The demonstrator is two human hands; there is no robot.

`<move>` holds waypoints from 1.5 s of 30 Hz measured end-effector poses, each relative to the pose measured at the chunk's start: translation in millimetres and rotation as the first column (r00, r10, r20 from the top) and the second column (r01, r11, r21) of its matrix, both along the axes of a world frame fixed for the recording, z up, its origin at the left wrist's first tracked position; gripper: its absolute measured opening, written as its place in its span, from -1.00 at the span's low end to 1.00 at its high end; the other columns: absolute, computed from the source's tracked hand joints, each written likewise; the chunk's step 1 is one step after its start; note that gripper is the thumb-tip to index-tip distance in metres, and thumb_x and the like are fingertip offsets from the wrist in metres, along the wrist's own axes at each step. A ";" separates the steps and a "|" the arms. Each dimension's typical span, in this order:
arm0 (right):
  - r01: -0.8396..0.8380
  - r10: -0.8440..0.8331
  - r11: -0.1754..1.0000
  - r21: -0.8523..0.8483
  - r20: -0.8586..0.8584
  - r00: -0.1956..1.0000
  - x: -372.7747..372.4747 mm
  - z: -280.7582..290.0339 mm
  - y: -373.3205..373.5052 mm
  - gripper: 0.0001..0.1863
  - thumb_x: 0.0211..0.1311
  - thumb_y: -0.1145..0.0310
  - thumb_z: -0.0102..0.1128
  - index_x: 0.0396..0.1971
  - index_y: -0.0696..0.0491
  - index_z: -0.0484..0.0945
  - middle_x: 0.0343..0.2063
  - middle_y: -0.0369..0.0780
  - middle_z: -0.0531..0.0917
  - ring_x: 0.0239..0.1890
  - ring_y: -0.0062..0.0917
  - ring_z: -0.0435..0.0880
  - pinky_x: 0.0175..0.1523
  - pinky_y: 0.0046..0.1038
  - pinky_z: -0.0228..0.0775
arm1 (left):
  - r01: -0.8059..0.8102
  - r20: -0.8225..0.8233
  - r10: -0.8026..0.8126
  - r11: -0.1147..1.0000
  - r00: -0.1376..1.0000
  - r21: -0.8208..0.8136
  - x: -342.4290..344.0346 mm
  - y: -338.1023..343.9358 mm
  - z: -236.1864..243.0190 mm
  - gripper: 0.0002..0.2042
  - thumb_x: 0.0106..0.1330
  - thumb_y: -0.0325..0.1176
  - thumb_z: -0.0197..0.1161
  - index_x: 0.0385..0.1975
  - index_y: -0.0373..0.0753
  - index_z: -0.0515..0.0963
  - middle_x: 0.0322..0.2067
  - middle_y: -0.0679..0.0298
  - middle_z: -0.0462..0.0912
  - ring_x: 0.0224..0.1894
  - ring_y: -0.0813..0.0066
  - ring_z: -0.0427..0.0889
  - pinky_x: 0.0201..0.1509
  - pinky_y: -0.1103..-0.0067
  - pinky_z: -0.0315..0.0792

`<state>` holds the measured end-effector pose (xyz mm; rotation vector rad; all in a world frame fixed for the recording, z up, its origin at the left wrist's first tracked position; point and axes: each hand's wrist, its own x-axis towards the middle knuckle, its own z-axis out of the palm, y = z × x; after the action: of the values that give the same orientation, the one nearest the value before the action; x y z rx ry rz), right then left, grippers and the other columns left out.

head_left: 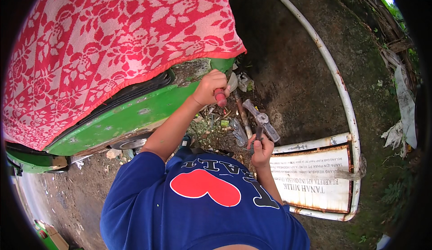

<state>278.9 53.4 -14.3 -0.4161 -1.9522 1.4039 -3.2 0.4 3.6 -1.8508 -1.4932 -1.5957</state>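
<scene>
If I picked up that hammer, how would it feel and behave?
The hammer probably feels top-heavy, since its chunky head looks like metal. It should stay stiff, as the visible handle looks solid. Laid down, it likely won't roll far, because its head juts out on both sides.

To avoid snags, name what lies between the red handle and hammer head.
In the head view, a brown rod and litter lie between the red handle and hammer head.

This is an outdoor yard: bare, dark, stained earth ground (pixel 288 61) strewn with small mixed litter (pixel 210 130), and green leafy weeds (pixel 396 191) along the edge. A scuffed green metal-bodied vehicle (pixel 128 119) stands here under a red-and-pink floral cloth (pixel 112 47), near a rust-spotted white tubular metal sign frame (pixel 335 72).
</scene>
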 end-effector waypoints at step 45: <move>-0.058 0.061 0.997 -0.043 0.068 0.996 -2.7 -8.1 -5.3 -0.53 0.39 0.04 0.02 -0.48 0.19 0.48 -0.66 -0.26 0.54 -0.64 -0.64 0.49 -0.51 -0.58 0.30 | -0.104 -0.024 0.102 0.985 0.994 -0.138 -2.4 -29.6 7.4 -0.68 -0.06 -0.54 0.27 -0.23 -0.16 0.53 -0.25 0.23 0.57 -0.05 0.16 0.52 0.09 0.28 0.31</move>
<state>276.2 48.1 -22.4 -0.4341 -2.0092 1.4881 -5.6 -29.2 10.9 -1.8205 -1.7029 -1.4590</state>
